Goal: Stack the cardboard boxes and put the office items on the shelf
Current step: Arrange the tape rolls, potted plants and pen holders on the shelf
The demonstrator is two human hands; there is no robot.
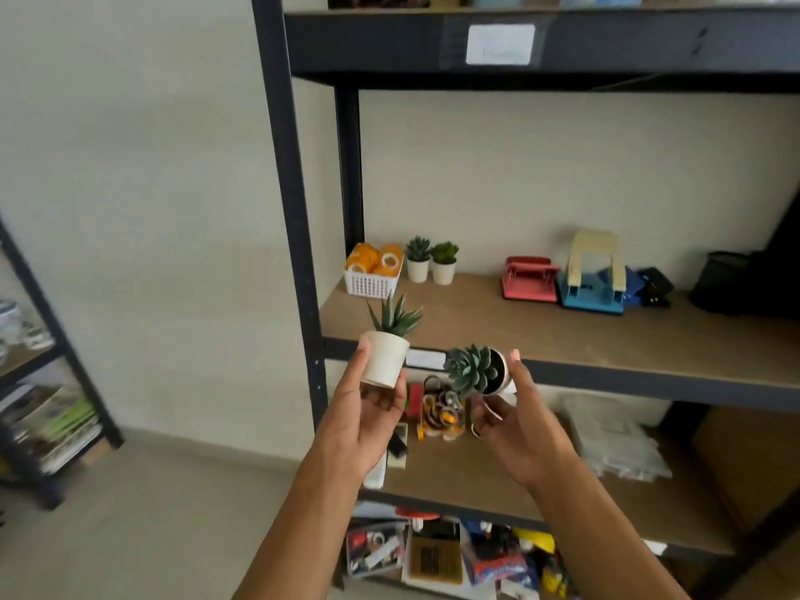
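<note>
My left hand (pixel 368 409) grips a small white pot with a spiky green plant (pixel 386 352), held nearly upright just in front of the shelf's front edge. My right hand (pixel 515 413) holds a second small pot with a rosette succulent (pixel 474 370), tipped toward me so its top faces the camera. Both pots hover before the brown middle shelf board (pixel 541 335) of the black metal rack (pixel 288 201). Two more potted plants (pixel 430 262) stand at the back left of that board.
On the same board sit a white basket of orange tape rolls (pixel 374 270), a red hole punch (pixel 529 279), a blue and cream punch (pixel 593 275) and dark items at the right. Lower boards hold tape rolls, plastic sleeves (pixel 614 435) and mixed supplies. Another rack (pixel 47 383) stands at left.
</note>
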